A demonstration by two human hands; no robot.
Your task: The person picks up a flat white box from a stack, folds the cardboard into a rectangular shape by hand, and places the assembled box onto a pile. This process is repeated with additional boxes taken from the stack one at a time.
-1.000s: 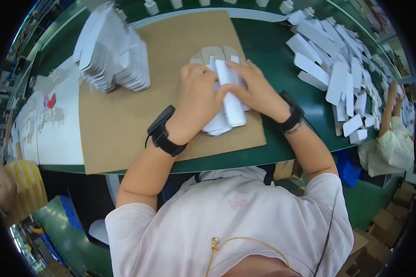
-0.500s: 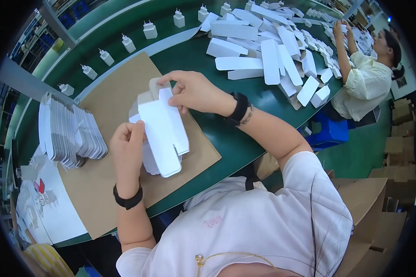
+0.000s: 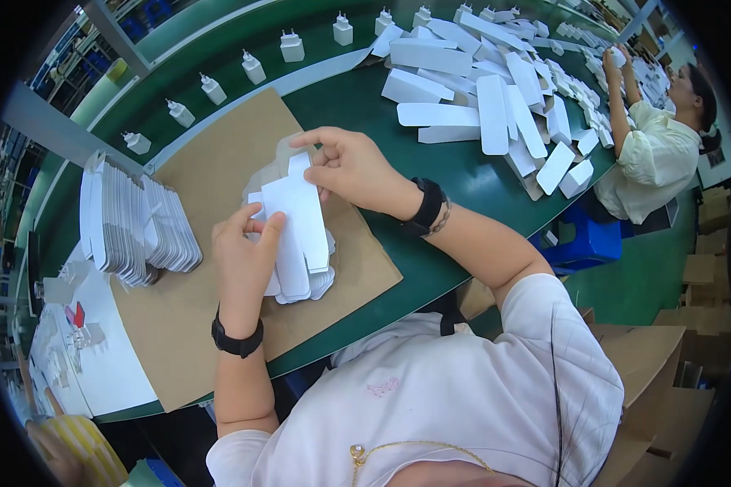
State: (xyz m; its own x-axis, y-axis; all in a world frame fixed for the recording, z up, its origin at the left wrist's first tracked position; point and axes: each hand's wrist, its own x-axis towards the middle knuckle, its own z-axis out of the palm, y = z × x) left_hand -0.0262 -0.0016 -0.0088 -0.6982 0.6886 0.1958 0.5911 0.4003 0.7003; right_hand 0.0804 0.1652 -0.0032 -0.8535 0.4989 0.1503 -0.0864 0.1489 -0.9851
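Observation:
Both my hands are on a white folding carton (image 3: 288, 223), partly folded, above a brown cardboard sheet (image 3: 175, 325). My left hand (image 3: 248, 256) grips its left long side, thumb on the front panel. At the far end, my right hand (image 3: 353, 172) pinches the end flaps between thumb and fingers. More flat white cartons (image 3: 321, 284) lie beneath it, mostly covered by the one I hold. A stack of flat cartons (image 3: 114, 219) stands left of my left hand.
White plug chargers (image 3: 253, 67) stand in a row along the green conveyor at the back. A large heap of white cartons (image 3: 491, 114) covers the table's right side, with a co-worker (image 3: 654, 138) seated beyond. Cardboard boxes (image 3: 633, 357) stand at right, next to a blue stool (image 3: 581, 239).
The whole view has shifted slightly, so things appear further right. The carton has turned a little more upright between my hands, and my left thumb has moved further over its front panel.

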